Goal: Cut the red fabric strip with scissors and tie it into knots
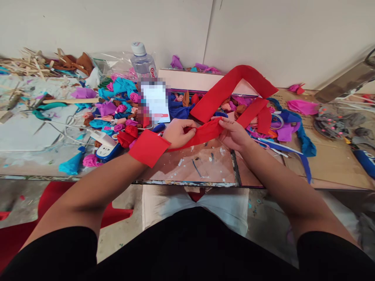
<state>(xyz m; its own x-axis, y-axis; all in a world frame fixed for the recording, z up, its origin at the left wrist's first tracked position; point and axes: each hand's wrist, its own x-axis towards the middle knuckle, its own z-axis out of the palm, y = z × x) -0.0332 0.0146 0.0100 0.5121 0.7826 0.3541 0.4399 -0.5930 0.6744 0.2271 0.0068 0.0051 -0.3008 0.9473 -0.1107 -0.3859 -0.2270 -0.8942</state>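
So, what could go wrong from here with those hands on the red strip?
The red strip held between the left hand and right hand might crease or tear if pulled hard. The red piece lying across the left forearm could slide off. The lit phone, close to the left hand, might get knocked.

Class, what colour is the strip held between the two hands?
The strip is red; the head view shows it.

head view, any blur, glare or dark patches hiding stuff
Head view: blocky pixelation covers much of the phone; left hand, right hand and red strip look fairly sharp; head view again: the black shirt shows little detail, no strong glare stands out.
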